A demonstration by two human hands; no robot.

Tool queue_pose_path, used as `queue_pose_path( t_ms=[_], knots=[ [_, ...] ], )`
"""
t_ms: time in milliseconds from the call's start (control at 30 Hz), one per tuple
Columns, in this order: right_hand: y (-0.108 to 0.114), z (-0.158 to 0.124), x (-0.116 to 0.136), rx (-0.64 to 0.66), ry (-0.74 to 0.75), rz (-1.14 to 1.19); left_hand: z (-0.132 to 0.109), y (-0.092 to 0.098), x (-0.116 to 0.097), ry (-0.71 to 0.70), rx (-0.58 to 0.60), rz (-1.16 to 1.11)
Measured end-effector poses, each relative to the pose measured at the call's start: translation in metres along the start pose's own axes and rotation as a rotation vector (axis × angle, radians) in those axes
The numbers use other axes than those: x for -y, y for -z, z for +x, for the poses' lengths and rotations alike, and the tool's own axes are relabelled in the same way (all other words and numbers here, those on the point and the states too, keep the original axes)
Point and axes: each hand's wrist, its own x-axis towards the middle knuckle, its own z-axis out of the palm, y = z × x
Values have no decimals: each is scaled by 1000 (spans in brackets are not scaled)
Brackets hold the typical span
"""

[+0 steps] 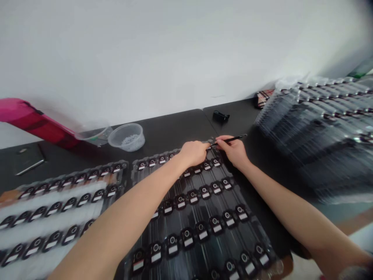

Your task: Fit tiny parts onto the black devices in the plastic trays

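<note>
My right hand pinches a thin black pen-like tool between thumb and fingers, with its tip pointing left towards my left hand. My left hand rests curled over the far end of a clear plastic tray. The tray holds rows of small round-lensed black devices, each with a white label, such as one device just below my hands. My left fingers hide the tray's far corner, so I cannot tell whether they hold a small item.
A second tray of devices lies to the left on the dark table. A tall stack of trays stands to the right. Behind are a tub of small white parts, a clear tub, a black clip, and a phone.
</note>
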Motion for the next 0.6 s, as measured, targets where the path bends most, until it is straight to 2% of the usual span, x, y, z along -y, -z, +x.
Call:
queue_pose_path(
  t_ms=[267, 400, 433, 500, 600],
  knots=[
    [4, 0, 9, -165, 16, 163, 2, 0, -1, 16, 5, -23],
    [7, 0, 13, -164, 51, 191, 1, 4, 3, 79, -63, -223],
    [8, -1, 15, -161, 63, 196, -1, 7, 5, 119, -100, -351],
    [8, -3, 21, -143, 74, 212, -6, 13, 8, 259, -141, -758],
    [6, -12, 38, -30, 74, 243, -22, 24, 12, 489, -36, -1562]
  ],
)
